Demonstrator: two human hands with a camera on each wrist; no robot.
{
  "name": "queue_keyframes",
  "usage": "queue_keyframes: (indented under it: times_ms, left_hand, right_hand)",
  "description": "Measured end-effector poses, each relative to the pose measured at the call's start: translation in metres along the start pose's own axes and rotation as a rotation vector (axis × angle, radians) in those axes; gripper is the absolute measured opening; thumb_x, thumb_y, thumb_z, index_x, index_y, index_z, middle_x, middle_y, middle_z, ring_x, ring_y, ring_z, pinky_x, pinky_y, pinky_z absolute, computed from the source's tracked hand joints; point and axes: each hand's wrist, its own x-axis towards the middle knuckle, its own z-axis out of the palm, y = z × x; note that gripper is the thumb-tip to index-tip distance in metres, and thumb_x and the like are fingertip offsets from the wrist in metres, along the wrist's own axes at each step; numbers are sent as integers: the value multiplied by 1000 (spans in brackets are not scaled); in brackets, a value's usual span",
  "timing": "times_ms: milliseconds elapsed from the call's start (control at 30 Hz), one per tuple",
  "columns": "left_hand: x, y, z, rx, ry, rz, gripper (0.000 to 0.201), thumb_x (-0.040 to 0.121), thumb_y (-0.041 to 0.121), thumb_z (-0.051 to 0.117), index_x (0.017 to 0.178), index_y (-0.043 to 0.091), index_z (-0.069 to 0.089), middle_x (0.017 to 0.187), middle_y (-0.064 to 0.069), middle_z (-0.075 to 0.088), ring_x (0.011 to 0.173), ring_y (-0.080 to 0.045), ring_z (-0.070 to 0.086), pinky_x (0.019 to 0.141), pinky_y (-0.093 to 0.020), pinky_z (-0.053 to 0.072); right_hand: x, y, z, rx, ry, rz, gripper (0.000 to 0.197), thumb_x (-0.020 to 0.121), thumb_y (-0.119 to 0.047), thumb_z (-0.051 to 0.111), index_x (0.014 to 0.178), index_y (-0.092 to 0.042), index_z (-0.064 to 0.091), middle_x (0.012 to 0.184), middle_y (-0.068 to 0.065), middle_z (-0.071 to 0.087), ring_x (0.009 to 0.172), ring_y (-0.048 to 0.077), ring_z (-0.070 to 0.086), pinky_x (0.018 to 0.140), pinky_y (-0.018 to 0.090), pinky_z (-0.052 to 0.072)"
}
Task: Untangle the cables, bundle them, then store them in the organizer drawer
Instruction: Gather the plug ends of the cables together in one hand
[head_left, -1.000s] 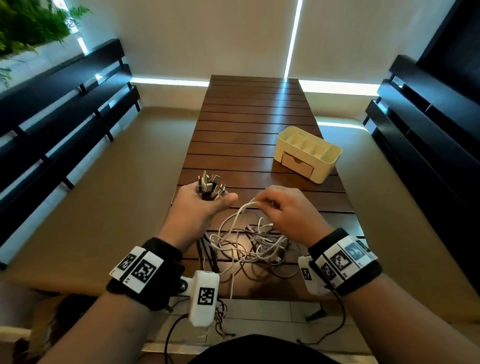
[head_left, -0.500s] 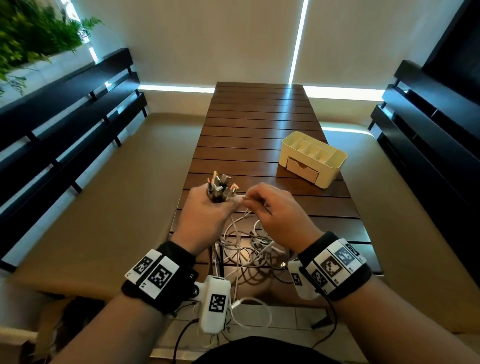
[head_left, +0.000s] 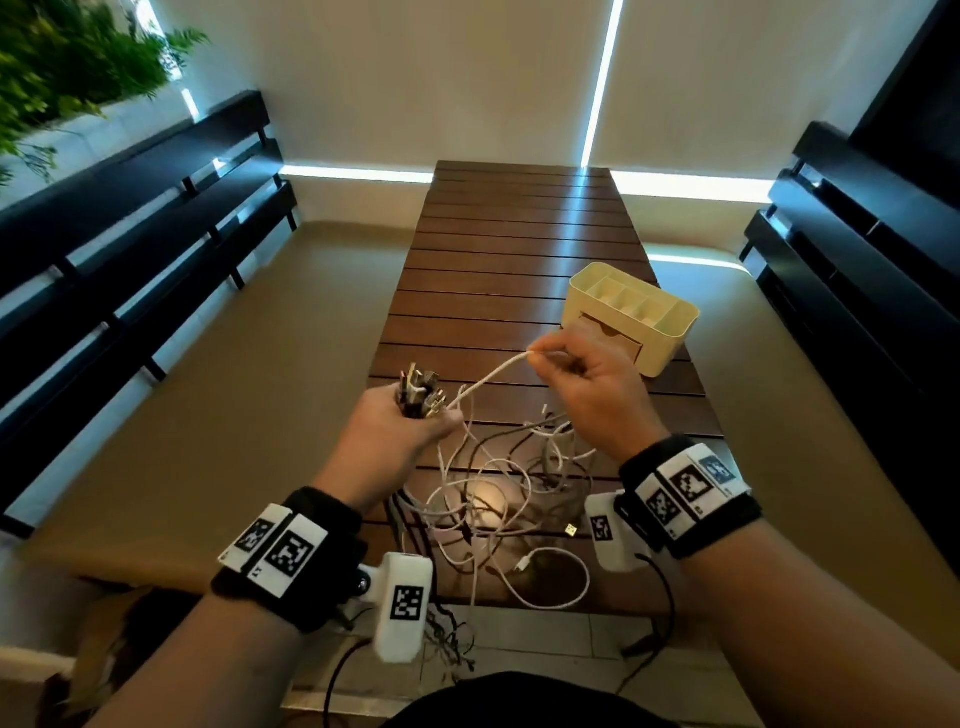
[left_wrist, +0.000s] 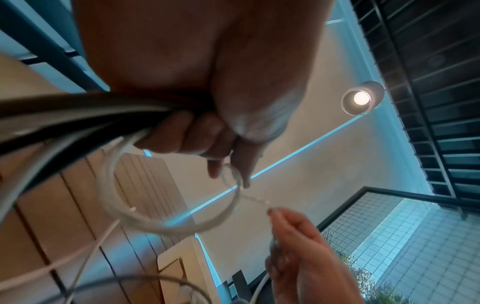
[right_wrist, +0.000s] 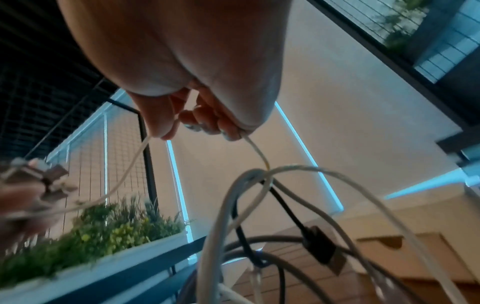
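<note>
The left hand (head_left: 402, 434) has its grip closed around a bunch of cable ends, their plugs (head_left: 420, 393) sticking up out of the fist above the desk (head_left: 519, 249). The right hand (head_left: 587, 387) pinches a single white cable (head_left: 491, 375) between thumb and fingertips, and that cable runs in a taut line down and leftward to the left fist. Below and between the two hands, the rest of the cables (head_left: 498, 499) lie in a loose tangle of white and dark strands on the near end of the desk, some trailing over its front edge.

The cream organizer (head_left: 670, 332) stands on the desk just beyond the right hand; its top compartments look empty, though part of the view is hidden, and its drawer (head_left: 605, 335) is closed.

The left wrist view shows thick dark and white strands bunched under the curled fingers (left_wrist: 182, 133), with a white loop hanging below. The right wrist view shows the white cable leaving the pinch on both sides and a black plug (right_wrist: 320, 244) dangling in the tangle.
</note>
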Motion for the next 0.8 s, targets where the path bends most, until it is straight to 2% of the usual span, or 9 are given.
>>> queue_keyframes:
  times_ms: [100,167,300,367,467,533,600,667,800]
  left_hand:
    - [2,4,-3,7,72,20,29,84,30,78,75,12,56,63,4,54,56,-5,46,55,-19,39]
    - [4,10,-8,-19,141,44,33,84,30,77,89,1,64,77,-9,63,68,-11,53,62,-22,45]
    - [4,21,-6,-33,177,148,30,84,25,78,93,-1,67,79,-12,66,65,-8,55,63,-15,48]
    - [3,26,3,-8,121,183,20,85,21,78,94,6,69,85,-11,70,72,-9,61,70,-21,52]
    - [7,26,19,27,48,202,17,88,16,74,98,4,68,92,-18,70,81,-28,65,79,-40,54]
    - [13,23,24,50,4,201,15,89,14,72,94,2,66,86,-19,69,78,-33,63,74,-46,54]
    - [18,19,25,54,-45,212,15,88,12,72,79,8,61,65,-3,61,56,-17,52,57,-33,48]
    - [21,18,25,58,-89,215,20,89,12,72,74,11,58,57,9,53,50,-5,43,52,-21,39]
    - [23,16,17,56,-84,286,23,92,20,71,77,5,62,59,6,54,52,-8,47,55,-28,42]
  right_hand:
    - [-2,15,-1,-264,-140,-125,6,92,-13,67,92,-15,72,83,-9,52,71,7,49,64,15,41]
    - [-6,24,-2,-412,-231,-141,8,92,-18,65,92,-15,73,84,-9,51,72,8,50,64,24,46]
    - [-13,28,1,-477,-277,-184,12,92,-22,64,93,-15,74,86,-3,56,76,14,53,66,40,52]
    - [-11,22,5,-466,-275,-229,12,92,-23,64,95,-17,74,86,-4,56,76,13,51,65,38,50]
    - [-7,10,12,-441,-224,-299,10,90,-21,66,95,-17,73,84,-9,52,78,7,44,66,29,38]
    - [-4,1,15,-410,-169,-343,10,91,-22,63,93,-16,72,85,-14,46,78,3,39,68,25,31]
    - [0,-7,14,-379,-136,-373,12,91,-21,61,91,-15,70,86,-16,43,78,-1,37,67,24,31]
    - [4,-11,12,-357,-127,-382,7,91,-17,62,92,-15,69,87,-18,43,77,-2,37,69,21,32]
    - [9,-10,9,-251,-132,-290,10,95,-23,60,94,-16,68,86,-17,49,76,-1,46,71,16,35]
